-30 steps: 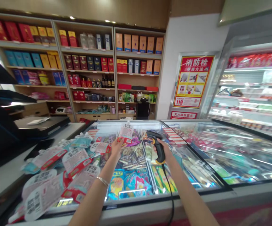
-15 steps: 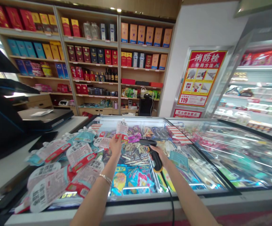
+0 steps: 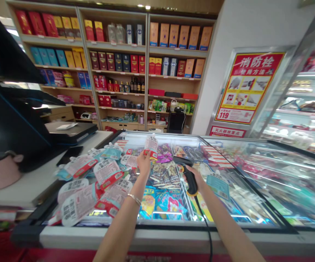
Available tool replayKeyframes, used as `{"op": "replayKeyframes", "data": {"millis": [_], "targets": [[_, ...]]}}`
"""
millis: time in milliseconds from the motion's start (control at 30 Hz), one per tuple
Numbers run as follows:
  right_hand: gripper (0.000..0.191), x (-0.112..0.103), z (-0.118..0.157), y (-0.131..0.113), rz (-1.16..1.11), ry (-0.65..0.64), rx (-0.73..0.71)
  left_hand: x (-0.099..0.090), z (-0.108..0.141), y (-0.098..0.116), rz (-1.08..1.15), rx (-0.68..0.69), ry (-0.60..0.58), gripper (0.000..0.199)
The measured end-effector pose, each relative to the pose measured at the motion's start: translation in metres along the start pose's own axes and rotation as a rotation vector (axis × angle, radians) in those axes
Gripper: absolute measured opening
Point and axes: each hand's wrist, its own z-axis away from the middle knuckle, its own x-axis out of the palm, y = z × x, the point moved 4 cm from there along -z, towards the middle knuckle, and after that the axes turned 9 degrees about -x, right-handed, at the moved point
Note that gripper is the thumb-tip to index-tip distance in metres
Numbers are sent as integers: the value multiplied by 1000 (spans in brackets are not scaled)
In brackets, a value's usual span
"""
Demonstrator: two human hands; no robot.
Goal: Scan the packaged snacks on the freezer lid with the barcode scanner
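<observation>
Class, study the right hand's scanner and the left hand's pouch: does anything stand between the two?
Nothing visible stands between the scanner in the right hand and the pouch in the left hand. The packets seen behind the gap lie lower, inside the freezer.

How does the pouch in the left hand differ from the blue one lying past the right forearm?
Colour: the held pouch is pale with a red band; the blue pouch is mostly light blue.
Support: the left hand grips the held pouch; the blue pouch lies unheld on the glass-topped case.
Pose: the held pouch is raised; the blue pouch lies flat.
Shared: both have a narrow spout end.
</observation>
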Motion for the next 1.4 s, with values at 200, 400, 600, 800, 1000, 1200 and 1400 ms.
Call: {"op": "replayKeyframes", "data": {"millis": [200, 400, 600, 800, 1000, 1200, 1400], "targets": [[28, 51, -10, -5, -96, -20, -4, -75, -25, 46, 1, 101, 238, 30], [32, 132, -30, 31, -206, -81, 122, -163, -24, 55, -383, 141, 604, 45], [22, 167, -39, 84, -292, -68, 165, -165, -26, 36, -1021, 271, 587, 50], [22, 159, -41, 97, -307, -41, 103, -154, -37, 12, -1163, 257, 472, 44], [24, 157, -39, 92, -298, -75, 87, -156, -36, 13, -1175, 229, 459, 45], [28, 159, -35, 91, -300, -90, 49, -155, -33, 11, -1218, 249, 462, 46], [31, 159, -29, 90, -305, -77, 77, -155, -32, 12, -1190, 239, 442, 47]]}}
